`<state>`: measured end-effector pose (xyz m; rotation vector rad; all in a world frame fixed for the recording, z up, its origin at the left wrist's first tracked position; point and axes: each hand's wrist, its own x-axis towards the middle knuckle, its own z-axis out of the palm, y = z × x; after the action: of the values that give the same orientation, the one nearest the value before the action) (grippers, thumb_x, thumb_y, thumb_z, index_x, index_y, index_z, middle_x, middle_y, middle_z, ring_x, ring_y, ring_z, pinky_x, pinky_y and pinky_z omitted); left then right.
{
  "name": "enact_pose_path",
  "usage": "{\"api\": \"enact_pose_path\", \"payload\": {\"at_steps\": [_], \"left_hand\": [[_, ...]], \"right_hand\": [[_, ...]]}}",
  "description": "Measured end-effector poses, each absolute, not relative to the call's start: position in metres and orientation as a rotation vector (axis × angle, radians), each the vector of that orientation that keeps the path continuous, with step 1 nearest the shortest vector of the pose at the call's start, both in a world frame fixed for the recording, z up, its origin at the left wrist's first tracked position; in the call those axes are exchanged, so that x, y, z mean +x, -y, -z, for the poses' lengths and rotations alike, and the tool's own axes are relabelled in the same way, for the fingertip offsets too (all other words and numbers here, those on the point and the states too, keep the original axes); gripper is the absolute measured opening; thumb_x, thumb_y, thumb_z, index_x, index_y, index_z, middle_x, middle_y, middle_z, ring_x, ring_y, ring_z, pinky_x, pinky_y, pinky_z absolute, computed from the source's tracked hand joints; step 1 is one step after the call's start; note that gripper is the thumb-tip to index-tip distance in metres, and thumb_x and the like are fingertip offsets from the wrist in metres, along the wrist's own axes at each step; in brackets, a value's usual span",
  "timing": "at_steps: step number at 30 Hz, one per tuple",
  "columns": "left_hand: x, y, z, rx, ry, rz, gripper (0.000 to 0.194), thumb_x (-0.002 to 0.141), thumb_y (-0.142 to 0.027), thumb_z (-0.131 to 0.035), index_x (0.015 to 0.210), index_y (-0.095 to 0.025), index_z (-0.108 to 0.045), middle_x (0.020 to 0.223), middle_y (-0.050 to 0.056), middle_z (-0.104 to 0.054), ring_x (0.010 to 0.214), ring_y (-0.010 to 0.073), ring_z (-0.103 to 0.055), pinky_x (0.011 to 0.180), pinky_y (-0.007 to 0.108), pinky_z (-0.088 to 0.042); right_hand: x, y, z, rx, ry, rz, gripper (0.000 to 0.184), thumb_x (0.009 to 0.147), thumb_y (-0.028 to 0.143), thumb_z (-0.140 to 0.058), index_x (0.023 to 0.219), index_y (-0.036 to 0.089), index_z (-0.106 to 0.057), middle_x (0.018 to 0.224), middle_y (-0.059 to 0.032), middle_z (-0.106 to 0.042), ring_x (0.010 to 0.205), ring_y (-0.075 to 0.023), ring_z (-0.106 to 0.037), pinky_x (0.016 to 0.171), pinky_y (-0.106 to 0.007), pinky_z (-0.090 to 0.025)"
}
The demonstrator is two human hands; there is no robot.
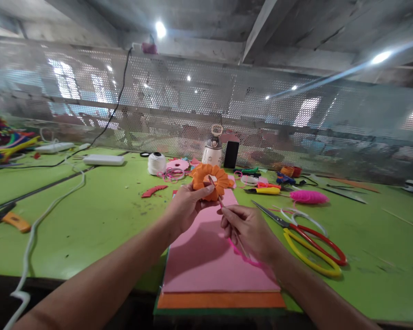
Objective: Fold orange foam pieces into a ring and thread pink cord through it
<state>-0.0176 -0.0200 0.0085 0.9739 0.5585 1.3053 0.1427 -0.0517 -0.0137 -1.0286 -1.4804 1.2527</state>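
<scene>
My left hand pinches an orange pleated ring, a flower-like piece of folded material with a hole in its middle. Thumb on the near side, it keeps the ring up above the pink sheets. Just to the right, my right hand is closed on a thin stick, whose upper end meets the ring's lower edge. What the stick's tip does there is hard to make out. A bright pink strand trails below the right hand over the sheet.
Large scissors with red and yellow handles lie right of the sheets. A bright pink yarn bundle and a yellow-handled tool lie behind them. White thread, a bottle and a phone stand farther back. A white cable crosses the left side.
</scene>
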Motion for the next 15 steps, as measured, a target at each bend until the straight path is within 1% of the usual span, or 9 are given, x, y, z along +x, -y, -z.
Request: {"api": "enact_pose_path", "payload": {"at_steps": [4, 7, 9, 15], "left_hand": [[-0.0212, 0.0165, -0.0092, 0.949, -0.568, -1.325, 0.014, 0.074, -0.015, -0.072, 0.086, -0.011, -0.066, 0.083, 0.008, -0.070, 0.074, 0.0171, -0.067, 0.067, 0.029, -0.055], [-0.0242, 0.0141, -0.0108, 0.950, -0.577, -1.321, 0.011, 0.075, -0.014, -0.070, 0.085, -0.013, -0.065, 0.082, 0.007, -0.070, 0.074, 0.0174, -0.068, 0.064, 0.028, -0.056], [-0.0253, 0.0134, -0.0121, 0.953, -0.570, -1.320, 0.012, 0.076, -0.014, -0.069, 0.088, -0.013, -0.065, 0.081, 0.007, -0.070, 0.073, 0.0173, -0.068, 0.063, 0.028, -0.056], [-0.0251, 0.0127, -0.0132, 0.938, -0.581, -1.307, 0.011, 0.077, -0.011, -0.066, 0.087, -0.013, -0.065, 0.078, 0.007, -0.070, 0.070, 0.0171, -0.068, 0.061, 0.027, -0.056]], "right_hand": [[0.1411, 0.0571, 0.0099, -1.077, 1.467, -1.303, 0.037, 0.082, 0.049, -0.062, 0.082, 0.012, -0.063, 0.061, 0.0003, -0.060, 0.043, -0.0083, -0.054, 0.037, -0.019, -0.040], [0.1416, 0.0596, 0.0090, -1.115, 1.492, -1.365, 0.039, 0.082, 0.051, -0.060, 0.086, 0.013, -0.062, 0.061, -0.0001, -0.061, 0.036, -0.0084, -0.051, 0.031, -0.020, -0.037], [0.1422, 0.0600, 0.0086, -1.125, 1.517, -1.388, 0.040, 0.081, 0.053, -0.061, 0.087, 0.013, -0.062, 0.061, -0.0007, -0.062, 0.035, -0.0094, -0.052, 0.029, -0.019, -0.036], [0.1419, 0.0592, 0.0071, -1.123, 1.540, -1.339, 0.040, 0.080, 0.052, -0.061, 0.083, 0.012, -0.063, 0.064, -0.0021, -0.063, 0.042, -0.0095, -0.056, 0.034, -0.020, -0.042]]}}
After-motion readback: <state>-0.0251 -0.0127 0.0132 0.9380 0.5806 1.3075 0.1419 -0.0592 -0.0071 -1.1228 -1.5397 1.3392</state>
